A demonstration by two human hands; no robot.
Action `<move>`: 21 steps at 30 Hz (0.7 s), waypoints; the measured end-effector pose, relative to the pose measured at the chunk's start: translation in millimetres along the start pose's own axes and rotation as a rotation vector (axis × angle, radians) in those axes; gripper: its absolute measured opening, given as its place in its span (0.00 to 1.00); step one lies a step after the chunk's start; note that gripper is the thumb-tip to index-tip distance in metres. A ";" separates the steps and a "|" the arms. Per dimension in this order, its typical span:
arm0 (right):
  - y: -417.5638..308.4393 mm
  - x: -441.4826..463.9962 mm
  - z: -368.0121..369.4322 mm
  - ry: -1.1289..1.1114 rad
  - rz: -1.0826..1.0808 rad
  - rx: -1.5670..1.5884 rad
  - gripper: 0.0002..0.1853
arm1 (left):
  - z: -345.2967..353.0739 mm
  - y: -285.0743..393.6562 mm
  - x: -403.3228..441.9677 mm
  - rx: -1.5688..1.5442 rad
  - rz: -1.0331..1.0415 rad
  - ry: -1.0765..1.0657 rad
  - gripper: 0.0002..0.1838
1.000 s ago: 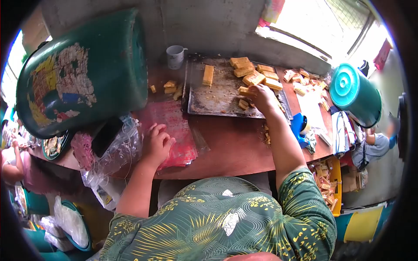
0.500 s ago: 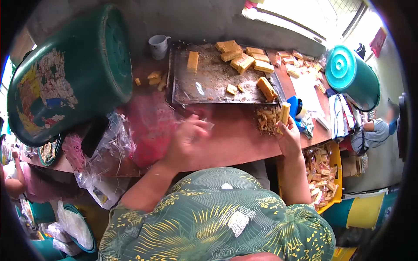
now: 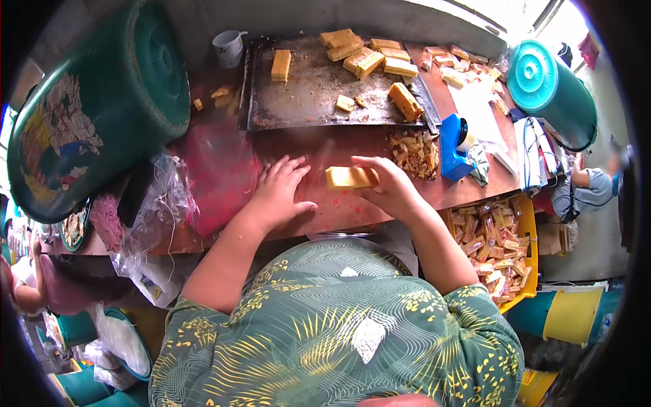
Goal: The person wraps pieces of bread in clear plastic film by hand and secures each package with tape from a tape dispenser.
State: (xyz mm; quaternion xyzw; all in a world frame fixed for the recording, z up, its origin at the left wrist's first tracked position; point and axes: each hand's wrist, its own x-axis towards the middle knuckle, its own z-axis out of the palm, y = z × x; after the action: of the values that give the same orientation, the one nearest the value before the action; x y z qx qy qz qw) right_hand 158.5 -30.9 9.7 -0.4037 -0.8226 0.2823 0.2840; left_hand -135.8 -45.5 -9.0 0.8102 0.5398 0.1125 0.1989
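My right hand (image 3: 392,188) pinches one end of a golden-yellow biscuit bar (image 3: 346,178), held level just above the table in front of me. To its left, my left hand (image 3: 279,190) is spread with its thumb apart, over the table beside a pink-red plastic sheet (image 3: 220,180); it grips nothing. Beyond both hands lies a dark metal baking tray (image 3: 305,105) carrying several similar bars, some stacked at its far right and one standing apart at the left. A heap of broken crumbs and pieces (image 3: 413,154) sits near the tray's right front corner.
A blue tape dispenser (image 3: 454,152) stands right of the crumbs. Wrapped bars fill a yellow crate (image 3: 529,247) below the table's right edge. A large green bucket (image 3: 102,108) leans at left, and a teal bucket (image 3: 559,102) at right. A white mug (image 3: 229,49) stands behind.
My right hand has brought the biscuit bar leftward from beside the crumbs to the table's middle, turning it level. The left hand, blurred earlier, is now spread low. The view has shifted slightly.
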 end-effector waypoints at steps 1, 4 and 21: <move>-7.3 11.1 2.5 -0.051 0.019 -0.081 0.36 | -0.4 -1.2 0.2 0.003 0.018 -0.014 0.47; 10.6 25.0 22.2 -0.027 -0.094 -0.096 0.34 | -6.8 -3.1 4.5 -0.008 0.032 -0.078 0.50; 10.4 -3.1 26.4 0.042 -0.150 -0.248 0.41 | 8.1 -34.0 29.1 -0.241 0.115 0.275 0.29</move>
State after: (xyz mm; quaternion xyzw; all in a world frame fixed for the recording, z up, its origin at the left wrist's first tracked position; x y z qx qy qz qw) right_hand 146.9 -34.3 -16.2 -0.3788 -0.8730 0.1480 0.2693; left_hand -149.4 -8.9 -32.3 0.7870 0.4972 0.2974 0.2120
